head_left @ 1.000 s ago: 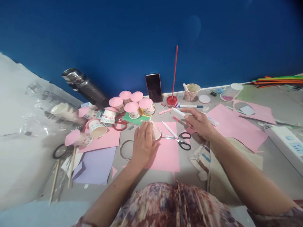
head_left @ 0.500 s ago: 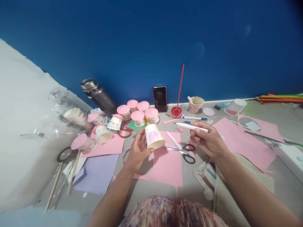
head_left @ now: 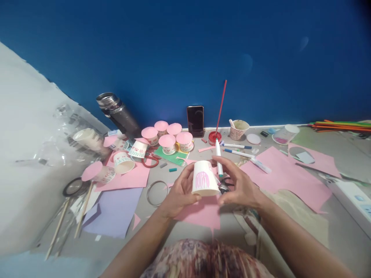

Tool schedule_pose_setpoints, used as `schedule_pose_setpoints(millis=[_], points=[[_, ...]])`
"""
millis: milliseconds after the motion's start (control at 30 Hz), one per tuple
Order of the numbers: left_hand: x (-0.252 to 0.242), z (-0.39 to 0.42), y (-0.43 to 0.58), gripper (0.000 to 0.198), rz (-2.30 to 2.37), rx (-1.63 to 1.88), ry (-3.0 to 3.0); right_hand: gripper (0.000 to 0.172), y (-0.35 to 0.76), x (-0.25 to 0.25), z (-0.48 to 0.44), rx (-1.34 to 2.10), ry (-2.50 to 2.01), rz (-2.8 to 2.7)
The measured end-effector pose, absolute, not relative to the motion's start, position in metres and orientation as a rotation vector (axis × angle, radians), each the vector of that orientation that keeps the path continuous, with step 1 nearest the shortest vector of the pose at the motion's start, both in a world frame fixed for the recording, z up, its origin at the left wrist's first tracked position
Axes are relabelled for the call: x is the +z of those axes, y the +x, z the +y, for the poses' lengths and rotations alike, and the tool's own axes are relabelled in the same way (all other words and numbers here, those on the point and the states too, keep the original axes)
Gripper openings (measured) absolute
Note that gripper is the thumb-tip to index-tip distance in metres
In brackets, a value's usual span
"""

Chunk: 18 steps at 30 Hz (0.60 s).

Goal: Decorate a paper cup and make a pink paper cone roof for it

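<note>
My left hand is wrapped round a white paper cup, upside down with its rim low and a pink scribbled patch facing me. Close by on the right, my right hand keeps a white marker with a green end upright among its fingers. The right thumb is spread near the cup's rim; whether it touches, I cannot tell. Scissors lie partly hidden behind the cup and right hand. Under both hands is a pink paper sheet.
Several pink-topped paper cups stand back left, before a dark flask. A phone leans on the blue wall. A red pot holds a stick. Markers, purple paper and a tape ring lie about.
My left hand has brought the cup rightward and slightly down. My right hand has moved left to the cup, and the marker has turned from lying across to upright.
</note>
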<state>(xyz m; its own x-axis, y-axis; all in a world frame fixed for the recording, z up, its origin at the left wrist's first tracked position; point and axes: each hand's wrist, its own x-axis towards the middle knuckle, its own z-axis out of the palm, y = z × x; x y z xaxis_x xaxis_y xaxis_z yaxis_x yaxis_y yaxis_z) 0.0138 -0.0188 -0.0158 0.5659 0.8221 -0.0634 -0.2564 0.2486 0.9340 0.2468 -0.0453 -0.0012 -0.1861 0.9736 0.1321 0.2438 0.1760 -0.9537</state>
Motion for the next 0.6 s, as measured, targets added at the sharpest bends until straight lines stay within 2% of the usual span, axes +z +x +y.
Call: schedule_pose_setpoints(millis=[100,200,400,433,500,600], points=[[-0.012,-0.015,0.011,0.097,0.595,0.781,1.183,0.092,0.241,0.004,-0.048,0.925,-1.261,-1.734],[-0.004,-0.008,0.001,0.097,0.592,0.778,1.349,0.083,0.238,0.006,-0.047,0.801,-1.242,-1.837],[0.008,0.000,-0.015,0.087,0.752,0.670,1.745,0.093,0.239,0.000,-0.045,0.732,-1.173,-1.944],[0.007,0.000,-0.015,0.086,0.752,0.695,1.747,0.090,0.239,-0.001,-0.045,0.728,-1.189,-1.922],[0.003,0.001,-0.014,0.081,0.758,0.766,1.731,0.072,0.240,-0.003,-0.045,0.676,-1.241,-1.796],[-0.005,0.002,-0.014,0.074,0.789,0.862,1.677,0.036,0.242,-0.002,-0.047,0.550,-1.256,-1.551]])
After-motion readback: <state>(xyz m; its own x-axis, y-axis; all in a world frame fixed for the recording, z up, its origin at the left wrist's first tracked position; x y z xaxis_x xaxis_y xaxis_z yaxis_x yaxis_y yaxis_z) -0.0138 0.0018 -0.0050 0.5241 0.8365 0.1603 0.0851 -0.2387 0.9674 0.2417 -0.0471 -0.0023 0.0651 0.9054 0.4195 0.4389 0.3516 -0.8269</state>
